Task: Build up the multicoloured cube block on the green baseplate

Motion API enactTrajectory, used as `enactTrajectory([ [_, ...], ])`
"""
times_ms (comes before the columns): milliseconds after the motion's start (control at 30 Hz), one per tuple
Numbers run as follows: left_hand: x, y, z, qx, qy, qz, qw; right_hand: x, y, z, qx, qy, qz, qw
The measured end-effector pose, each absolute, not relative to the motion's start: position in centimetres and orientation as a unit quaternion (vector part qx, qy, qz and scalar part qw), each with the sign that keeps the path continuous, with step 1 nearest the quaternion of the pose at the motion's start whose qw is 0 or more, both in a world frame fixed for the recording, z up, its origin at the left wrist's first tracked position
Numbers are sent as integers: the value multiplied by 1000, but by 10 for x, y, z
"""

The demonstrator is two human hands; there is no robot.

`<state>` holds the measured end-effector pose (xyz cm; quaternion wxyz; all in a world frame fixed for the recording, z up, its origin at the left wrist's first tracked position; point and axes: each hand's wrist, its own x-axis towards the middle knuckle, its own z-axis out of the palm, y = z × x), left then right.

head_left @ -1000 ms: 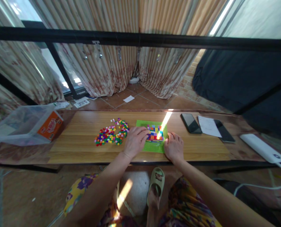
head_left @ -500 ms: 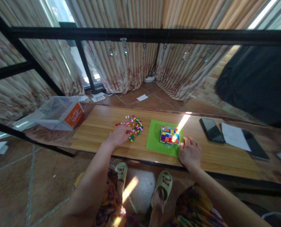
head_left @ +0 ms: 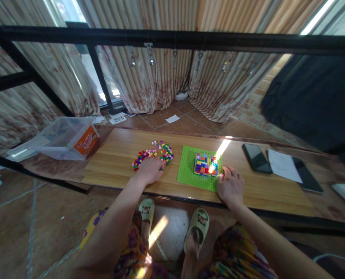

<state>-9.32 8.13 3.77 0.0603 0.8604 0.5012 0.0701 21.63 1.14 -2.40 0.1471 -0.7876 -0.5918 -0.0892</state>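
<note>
My left hand (head_left: 151,169) is at the near side of a heap of small coloured building bricks (head_left: 167,152), palm down. Its fingers are bent together, with a bit of green showing by the tips; what they pinch is hidden. A green studded baseplate (head_left: 185,170) lies to the right of the heap. On it stands a low rectangular block of many-coloured bricks (head_left: 206,164), partly lit by a bright sun streak. My right hand (head_left: 231,185) rests with curled fingers on the baseplate's right edge, close beside the brick block, holding the plate.
A clear plastic tub (head_left: 60,143) with an orange label stands left of the wooden board (head_left: 102,166). To the right lie a black phone (head_left: 256,158), a white paper (head_left: 284,166) and a dark flat object (head_left: 307,175). A black rail (head_left: 172,38) crosses beyond the table.
My left hand has shifted right and nearer to me, uncovering more bricks on the heap's left side. My right hand stays at the baseplate. The whole view has shifted slightly.
</note>
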Motion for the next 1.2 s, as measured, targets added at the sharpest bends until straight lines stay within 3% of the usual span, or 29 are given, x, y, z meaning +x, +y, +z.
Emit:
enactTrajectory([
  [200,-81,79,46,857,497,118,71,214,12,-24,-791,-586,-84,157],
  [667,1,69,41,875,377,229,201,212,12,-21,-793,-582,-89,158],
  [1200,22,65,36,890,390,202,124,212,13,-21,-794,-580,-84,161],
])
